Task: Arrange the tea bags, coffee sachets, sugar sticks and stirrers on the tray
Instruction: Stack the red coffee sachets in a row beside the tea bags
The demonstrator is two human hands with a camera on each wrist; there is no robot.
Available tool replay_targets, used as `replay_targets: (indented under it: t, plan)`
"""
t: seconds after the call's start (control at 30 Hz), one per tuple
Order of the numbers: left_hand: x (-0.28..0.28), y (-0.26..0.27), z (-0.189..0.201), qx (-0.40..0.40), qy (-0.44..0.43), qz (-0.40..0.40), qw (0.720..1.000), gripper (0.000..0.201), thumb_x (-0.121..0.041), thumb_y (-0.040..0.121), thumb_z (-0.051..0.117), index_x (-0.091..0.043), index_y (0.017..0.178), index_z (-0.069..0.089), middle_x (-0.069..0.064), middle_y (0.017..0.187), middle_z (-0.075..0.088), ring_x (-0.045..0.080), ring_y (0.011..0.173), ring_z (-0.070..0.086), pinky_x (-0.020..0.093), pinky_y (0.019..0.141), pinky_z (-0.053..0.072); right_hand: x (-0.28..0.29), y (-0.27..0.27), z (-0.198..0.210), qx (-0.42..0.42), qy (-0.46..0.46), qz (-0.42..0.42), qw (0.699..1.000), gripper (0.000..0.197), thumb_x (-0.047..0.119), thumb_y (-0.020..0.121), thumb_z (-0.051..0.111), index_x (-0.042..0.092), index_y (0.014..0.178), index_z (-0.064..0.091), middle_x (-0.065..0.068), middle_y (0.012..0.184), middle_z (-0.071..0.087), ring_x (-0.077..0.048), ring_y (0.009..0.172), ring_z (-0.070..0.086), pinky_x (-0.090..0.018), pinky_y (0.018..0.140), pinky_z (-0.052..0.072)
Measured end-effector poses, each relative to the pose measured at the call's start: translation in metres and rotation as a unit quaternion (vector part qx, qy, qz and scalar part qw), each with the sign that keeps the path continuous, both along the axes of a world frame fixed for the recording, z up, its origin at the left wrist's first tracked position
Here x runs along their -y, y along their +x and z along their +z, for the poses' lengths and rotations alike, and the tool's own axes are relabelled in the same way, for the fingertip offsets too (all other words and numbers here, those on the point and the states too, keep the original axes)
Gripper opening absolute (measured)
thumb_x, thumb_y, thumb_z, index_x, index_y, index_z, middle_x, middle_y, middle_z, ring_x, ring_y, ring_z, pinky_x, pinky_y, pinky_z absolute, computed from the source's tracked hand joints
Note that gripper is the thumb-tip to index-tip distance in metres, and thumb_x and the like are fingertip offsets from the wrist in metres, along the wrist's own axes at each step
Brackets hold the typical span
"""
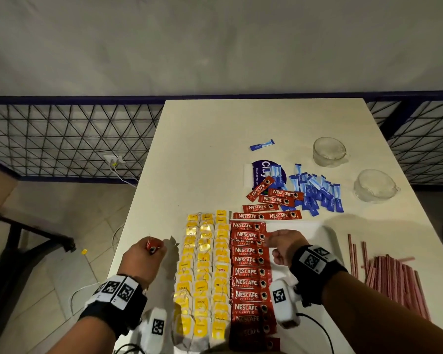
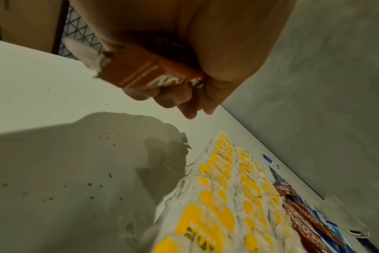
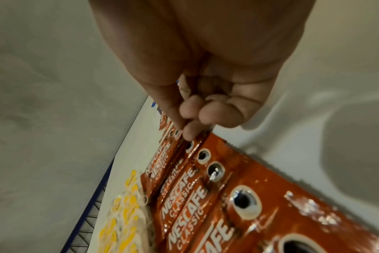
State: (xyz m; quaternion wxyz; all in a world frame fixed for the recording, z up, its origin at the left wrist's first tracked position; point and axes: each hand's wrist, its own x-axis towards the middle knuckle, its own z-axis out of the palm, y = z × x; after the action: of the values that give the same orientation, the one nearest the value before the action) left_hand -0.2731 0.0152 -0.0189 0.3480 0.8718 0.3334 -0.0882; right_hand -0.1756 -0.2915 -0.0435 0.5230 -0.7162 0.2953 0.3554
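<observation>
A person's two hands work over a white surface (image 1: 202, 139). The left hand (image 1: 143, 259) is closed in a fist around red coffee sachets (image 2: 141, 71), held above the surface just left of the tray. The right hand (image 1: 283, 245) has its fingers curled, with thumb and fingertips (image 3: 189, 131) pinching the end of a sachet near the top of the red sachet column (image 1: 248, 277). That column lies on the tray (image 1: 304, 231), just beside three columns of yellow tea bags (image 1: 205, 264). More sachets (image 1: 271, 203) and blue sugar sticks (image 1: 315, 190) lie loose beyond the tray. Pink stirrers (image 1: 394, 277) are heaped to the right. Two glass cups (image 1: 329, 150) stand farther back.
</observation>
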Motion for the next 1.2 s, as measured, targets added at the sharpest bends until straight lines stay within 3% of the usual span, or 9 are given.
replay_targets:
  t: [0.4, 0.57, 0.77, 0.93, 1.03, 1.1, 1.2]
  plan:
    - [0.001, -0.008, -0.002, -0.016, -0.010, 0.006, 1.000, 0.009, -0.029, 0.090, 0.063, -0.021, 0.091, 0.067, 0.000, 0.082, 0.066, 0.021, 0.078, 0.061, 0.029, 0.069, 0.043, -0.005, 0.009, -0.010, 0.022, -0.065, 0.037, 0.997, 0.008, 0.016, 0.086, 0.066, 0.008, 0.087, 0.065, -0.013, 0.081, 0.067, -0.020, 0.055, 0.049, -0.031, 0.059, 0.044]
    - [0.004, -0.009, -0.001, -0.018, -0.013, 0.004, 1.000, 0.011, -0.031, 0.091, 0.062, -0.021, 0.090, 0.066, 0.000, 0.079, 0.066, 0.019, 0.074, 0.060, 0.027, 0.063, 0.041, -0.004, 0.011, -0.013, 0.055, -0.086, 0.072, 0.992, 0.014, 0.021, 0.084, 0.067, 0.021, 0.074, 0.058, 0.001, 0.066, 0.056, -0.014, 0.056, 0.051, -0.027, 0.053, 0.045]
    - [0.003, -0.011, -0.001, -0.025, -0.013, 0.002, 1.000, 0.012, -0.032, 0.091, 0.062, -0.021, 0.091, 0.066, -0.001, 0.080, 0.066, 0.018, 0.074, 0.060, 0.027, 0.061, 0.040, -0.009, 0.010, -0.012, 0.076, -0.104, 0.073, 0.989, 0.019, 0.024, 0.082, 0.068, 0.024, 0.068, 0.055, 0.002, 0.067, 0.056, -0.019, 0.069, 0.055, -0.034, 0.075, 0.050]
    - [0.002, -0.012, -0.001, -0.023, -0.011, 0.001, 1.000, 0.012, -0.032, 0.090, 0.063, -0.021, 0.093, 0.067, -0.001, 0.083, 0.066, 0.019, 0.076, 0.060, 0.028, 0.065, 0.041, -0.008, 0.010, -0.014, 0.092, -0.117, 0.083, 0.985, 0.018, 0.025, 0.082, 0.068, 0.024, 0.069, 0.056, 0.001, 0.069, 0.058, -0.020, 0.070, 0.057, -0.038, 0.079, 0.054]
    - [0.003, -0.012, 0.000, -0.019, -0.012, 0.000, 1.000, 0.011, -0.031, 0.090, 0.063, -0.021, 0.093, 0.067, 0.000, 0.084, 0.066, 0.019, 0.077, 0.060, 0.028, 0.065, 0.041, -0.007, 0.011, -0.016, 0.090, -0.123, 0.082, 0.985, 0.016, 0.028, 0.083, 0.070, 0.021, 0.074, 0.057, 0.000, 0.069, 0.057, -0.021, 0.065, 0.054, -0.037, 0.072, 0.052]
    - [0.003, -0.012, 0.000, -0.017, -0.011, -0.003, 1.000, 0.011, -0.031, 0.090, 0.063, -0.021, 0.093, 0.067, 0.000, 0.084, 0.066, 0.020, 0.078, 0.060, 0.028, 0.066, 0.042, -0.006, 0.011, -0.017, 0.080, -0.125, 0.080, 0.986, 0.018, 0.031, 0.082, 0.072, 0.017, 0.083, 0.060, -0.002, 0.073, 0.059, -0.022, 0.064, 0.053, -0.035, 0.069, 0.049]
    - [0.003, -0.012, 0.001, -0.015, -0.008, -0.007, 1.000, 0.010, -0.030, 0.090, 0.063, -0.020, 0.092, 0.066, 0.000, 0.082, 0.066, 0.020, 0.077, 0.060, 0.028, 0.066, 0.043, -0.006, 0.011, -0.021, 0.083, -0.122, 0.074, 0.986, 0.022, 0.032, 0.077, 0.075, 0.017, 0.084, 0.062, -0.004, 0.084, 0.068, -0.024, 0.072, 0.059, -0.040, 0.076, 0.055]
